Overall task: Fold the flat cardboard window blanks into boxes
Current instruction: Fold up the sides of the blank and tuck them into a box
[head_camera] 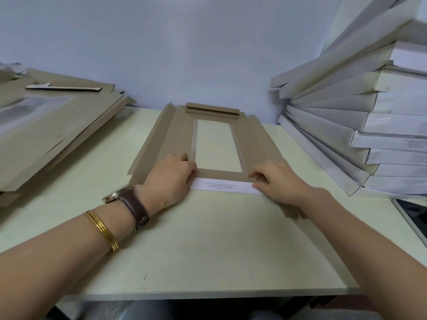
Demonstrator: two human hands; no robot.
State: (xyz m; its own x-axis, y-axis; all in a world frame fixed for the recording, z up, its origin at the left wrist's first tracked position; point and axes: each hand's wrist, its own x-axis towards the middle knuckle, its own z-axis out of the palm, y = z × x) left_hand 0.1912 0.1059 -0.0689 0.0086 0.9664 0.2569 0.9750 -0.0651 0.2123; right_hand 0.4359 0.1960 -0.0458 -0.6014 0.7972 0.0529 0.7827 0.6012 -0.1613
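Note:
A flat brown cardboard window blank (178, 132) lies lengthwise on the pale table (208, 239), its clear window in the middle and its far flap folded over. The near flap (221, 186) is turned over, showing a white side with small print. My left hand (172, 175) pinches the flap's left end with curled fingers. The flap's right end is pinched by my right hand (275, 180), fingertips on the crease.
A pile of flat brown blanks (53, 125) fills the left of the table. Folded white boxes (360, 125) are stacked high at the right. A tablet or phone (413, 218) lies at the right edge. The wall stands close behind.

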